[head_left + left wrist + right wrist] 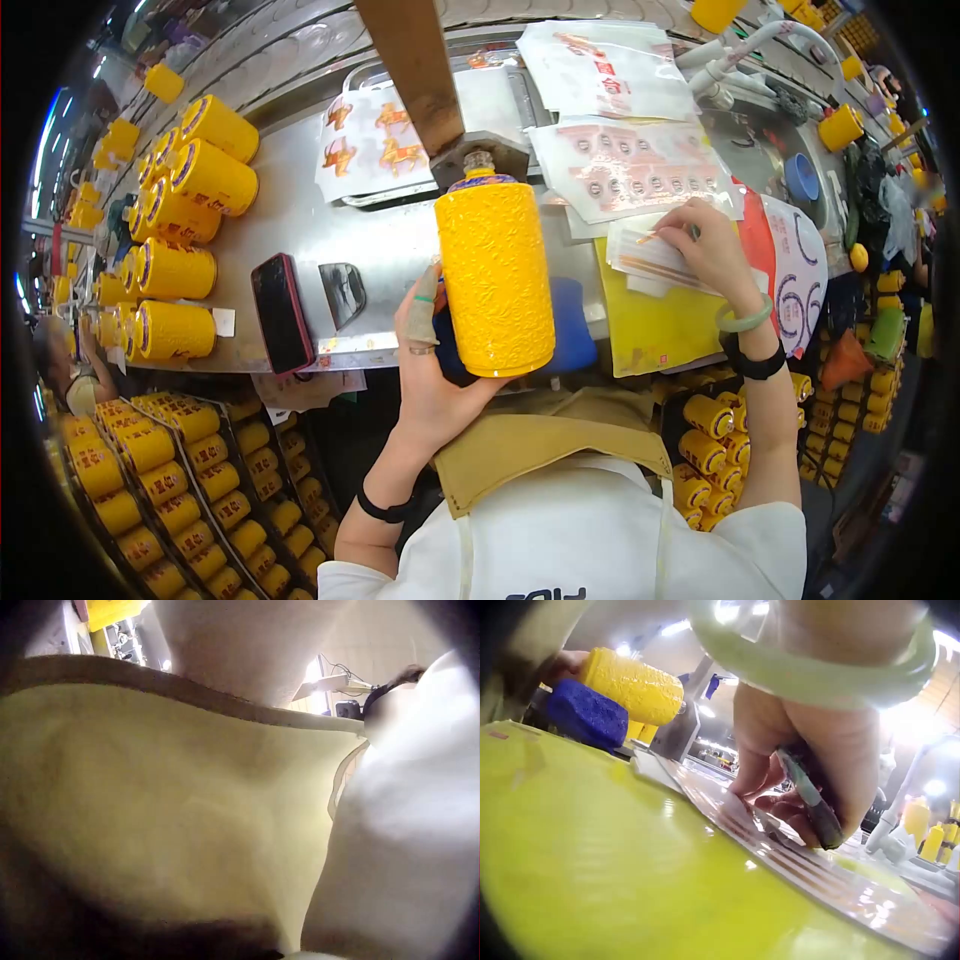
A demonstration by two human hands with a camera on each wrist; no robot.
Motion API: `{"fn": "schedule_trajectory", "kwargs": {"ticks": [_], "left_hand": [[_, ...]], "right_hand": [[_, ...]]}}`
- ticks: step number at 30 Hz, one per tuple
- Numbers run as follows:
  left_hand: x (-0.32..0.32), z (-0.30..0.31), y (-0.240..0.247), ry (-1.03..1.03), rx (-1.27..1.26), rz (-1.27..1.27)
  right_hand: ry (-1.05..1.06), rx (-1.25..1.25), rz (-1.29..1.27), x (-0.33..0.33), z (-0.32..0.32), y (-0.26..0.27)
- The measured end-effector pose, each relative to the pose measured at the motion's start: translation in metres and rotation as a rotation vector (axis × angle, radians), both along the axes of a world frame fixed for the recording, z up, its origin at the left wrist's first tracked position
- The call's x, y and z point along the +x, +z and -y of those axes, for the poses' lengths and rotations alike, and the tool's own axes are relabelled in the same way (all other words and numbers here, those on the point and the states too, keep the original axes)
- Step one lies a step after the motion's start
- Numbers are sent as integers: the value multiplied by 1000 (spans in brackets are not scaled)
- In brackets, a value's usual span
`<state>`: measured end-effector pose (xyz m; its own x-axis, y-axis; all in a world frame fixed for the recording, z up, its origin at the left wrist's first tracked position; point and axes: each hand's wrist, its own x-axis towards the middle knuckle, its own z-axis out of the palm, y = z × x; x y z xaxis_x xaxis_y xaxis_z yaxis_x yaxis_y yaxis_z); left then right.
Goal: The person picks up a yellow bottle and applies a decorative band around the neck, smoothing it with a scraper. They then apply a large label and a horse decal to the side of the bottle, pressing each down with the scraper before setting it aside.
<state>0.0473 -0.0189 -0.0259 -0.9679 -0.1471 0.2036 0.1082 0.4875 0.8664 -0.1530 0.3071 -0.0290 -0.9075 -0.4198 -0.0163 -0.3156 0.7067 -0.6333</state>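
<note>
a: what is seen at the left side?

b: a row of bottles (175, 270) is laid on its sides on the metal table (400, 250). a black phone (283, 312) is placed just beside it.

a: and in the middle?

b: one yellow bottle (495, 275) is held upright at the near edge of the table by the left hand (430, 375). the fingers are curled round its lower part. its neck is set under a metal fixture (480, 152), and a blue pad (573, 335) is seen behind it. no label is seen on the side that shows.

a: and at the right?

b: the right hand (712, 250) is bent over a stack of label sheets (640, 262). a thin dark tool (810, 799) is gripped by the curled fingers, and the top sheet is touched by the fingertips.

a: how far is the work judged to be?

b: for this bottle it is judged to be near the start. the bottle is already put in position. no label appears to be lifted free yet, and nothing is stuck on the bottle, as far as can be told.
</note>
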Motion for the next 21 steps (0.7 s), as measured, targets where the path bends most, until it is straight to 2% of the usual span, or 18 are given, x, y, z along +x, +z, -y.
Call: {"fn": "schedule_trajectory", "kwargs": {"ticks": [5,7,11,13,14,16,17,19,21], "left_hand": [[0,-8,-16,81,181,31],[0,-8,-13,71,148,-16],[-3,-11,-10,57,65,-31],[-7,-17,-15,183,94,-21],[-7,-15,-14,182,95,-21],[-5,-9,-10,123,-129,83],[-2,-7,-9,125,-129,84],[3,-3,-3,104,-391,-156],[1,-3,9,58,-366,-197]], "right_hand": [[-65,-71,-59,8,4,0],[-196,-95,114,13,4,8],[-138,-224,35,27,11,18],[-116,-266,52,36,17,28],[-117,-266,51,41,20,32],[-109,-313,63,51,29,39],[-107,-313,65,57,34,43],[-97,-374,64,68,44,48],[-73,-392,36,79,55,55]]}}
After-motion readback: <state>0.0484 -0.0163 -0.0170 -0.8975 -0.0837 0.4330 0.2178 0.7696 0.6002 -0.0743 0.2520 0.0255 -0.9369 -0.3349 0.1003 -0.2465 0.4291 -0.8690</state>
